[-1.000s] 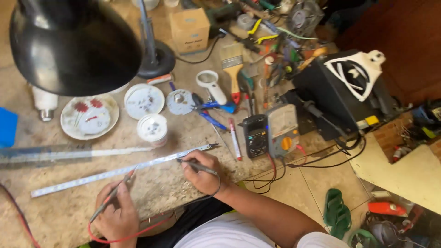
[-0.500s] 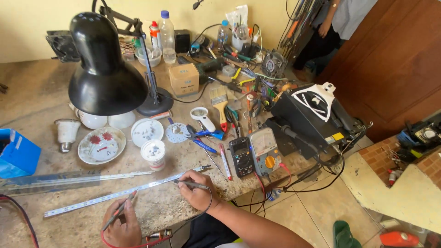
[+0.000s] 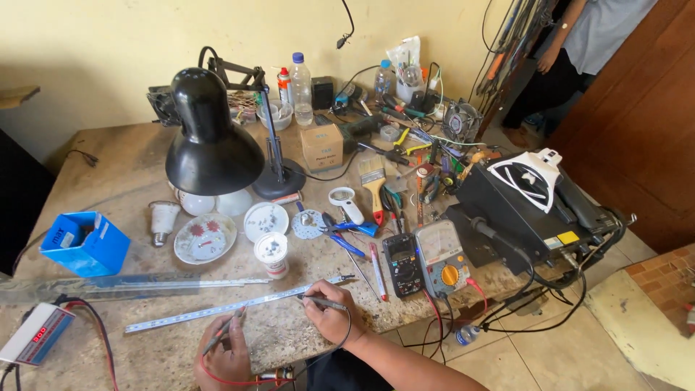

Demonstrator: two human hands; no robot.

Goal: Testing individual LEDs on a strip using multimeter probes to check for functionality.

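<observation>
- Left of the LED strip point(image 3: 232, 308), a blue box point(image 3: 85, 245) on the bench point(image 3: 116, 156) stands open; its contents are hard to make out.
- Left hand point(image 3: 226, 356), partly cut off below, fingers grasping a probe point(image 3: 223, 331) touching the strip.
- Right hand point(image 3: 329, 318), fingers pinching another probe point(image 3: 324, 304) at the strip's right part.
- Above the strip, a white cup point(image 3: 271, 253) holds small dark bits.

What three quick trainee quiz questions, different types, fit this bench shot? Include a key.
1. True or false: the right hand holds a probe against the long LED strip.
2. Which stands nearest the black desk lamp's base? A) cardboard box B) blue box C) analog multimeter
3. Fill in: the left hand holds a probe with a ___ lead.

Key: 1 true; 2 A; 3 red.
</observation>
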